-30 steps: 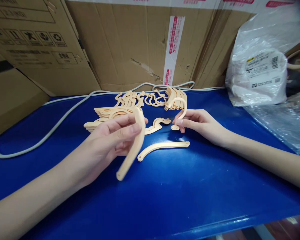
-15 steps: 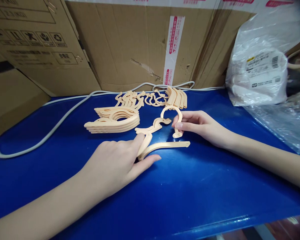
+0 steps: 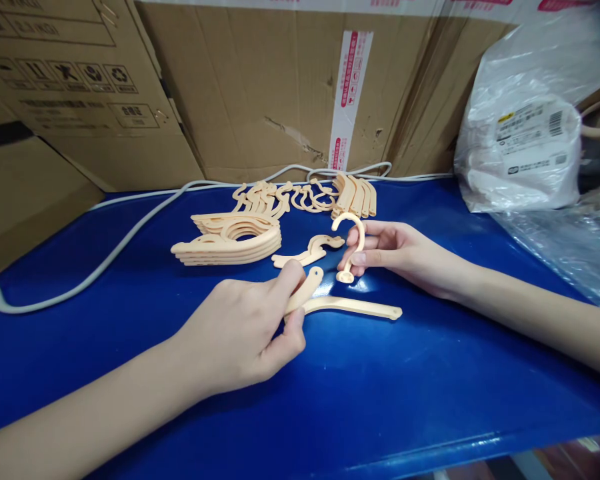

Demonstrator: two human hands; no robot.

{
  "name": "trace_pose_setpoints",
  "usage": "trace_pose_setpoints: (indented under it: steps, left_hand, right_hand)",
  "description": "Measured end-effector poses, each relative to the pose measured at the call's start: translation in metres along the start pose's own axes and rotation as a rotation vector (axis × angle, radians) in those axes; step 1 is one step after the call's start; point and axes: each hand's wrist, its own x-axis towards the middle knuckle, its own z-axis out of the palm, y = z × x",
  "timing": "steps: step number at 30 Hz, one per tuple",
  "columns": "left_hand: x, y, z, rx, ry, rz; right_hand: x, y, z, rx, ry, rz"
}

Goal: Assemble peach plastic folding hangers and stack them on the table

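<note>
Between thumb and fingers, my left hand [image 3: 250, 327] pinches a cream plastic hanger arm [image 3: 353, 306]. It is a two-part piece: a short end with a hole points up, and a longer bar reaches out to the right. My right hand [image 3: 397, 253] grips a cream hanger hook [image 3: 363, 233] by its stem, with the curve upward and the flared base down. The hook's base is above the long bar and apart from it. Just behind my hands, a curved cream hanger piece [image 3: 310, 253] lies on the blue table [image 3: 360, 400].
A stack of cream hanger parts [image 3: 230, 252] sits left of centre. Behind it lie loose hooks [image 3: 265, 197] and several curved arms [image 3: 355, 195]. A white cable [image 3: 130, 252] runs along the cardboard boxes [image 3: 260, 93]. Plastic-wrapped goods [image 3: 525, 147] stand at the right.
My left hand has closed on the hanger arm and lifted and turned it slightly to the right. The hook in my right hand has turned and its base has shifted a little left.
</note>
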Motion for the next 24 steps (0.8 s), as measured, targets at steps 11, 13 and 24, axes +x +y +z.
trace_pose_setpoints:
  steps: [11,13,24]
  left_hand:
    - [0.0026,-0.0073,0.0034,-0.012,0.106,0.089]
    - [0.0045,-0.0079,0.0031,-0.003,0.082,0.098]
    - [0.0090,-0.0074,0.0060,-0.048,0.023,0.125]
  right_hand:
    - [0.0013,-0.0012,-0.0037,0.014,0.057,0.009]
    - [0.0014,-0.0013,-0.0034,0.035,0.075,0.012]
    - [0.0027,-0.0007,-0.0044,0.048,0.070,-0.001]
